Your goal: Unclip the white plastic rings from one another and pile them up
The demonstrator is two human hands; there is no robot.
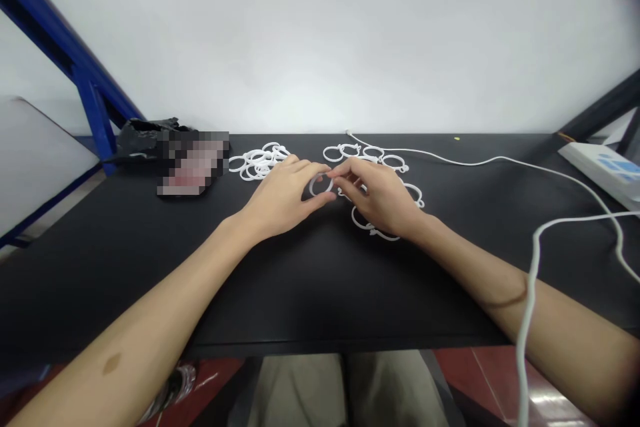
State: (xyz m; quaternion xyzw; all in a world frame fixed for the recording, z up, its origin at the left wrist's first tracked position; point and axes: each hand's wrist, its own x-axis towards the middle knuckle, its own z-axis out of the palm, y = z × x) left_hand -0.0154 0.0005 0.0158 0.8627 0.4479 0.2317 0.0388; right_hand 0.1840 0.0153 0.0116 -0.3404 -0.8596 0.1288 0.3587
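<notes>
A small white ring [321,177] is pinched between the two hands just above the desk [300,280], near its far middle; the left hand [283,197] is closed on the ring's near and left side, the right hand [380,197] on its right side, so that the fingertips of both nearly meet around it; whether the ring is lifted clear or rests on the desk cannot be told. It is judged that the ring could be sprung out of so light a pinch if it were squeezed unevenly, being thin and probably springy; it could then be lost among the spread rings [385,160] lying under and beyond the right hand, from which it would be hard to tell apart; those could also be dragged or tangled by the right wrist, which lies over them. The white cable [480,161] trailing across the desk might be snagged by the right forearm, since the thicker cable [530,280] is draped over it. The rings appear to be smooth, glossy plastic, round and slender, several with a small tab or clasp on the rim; a tighter heap of rings [260,161] lies just beyond the left hand; the desk is matt black and flat; a white power strip [597,170] with blue marks is seen at the right edge.
</notes>
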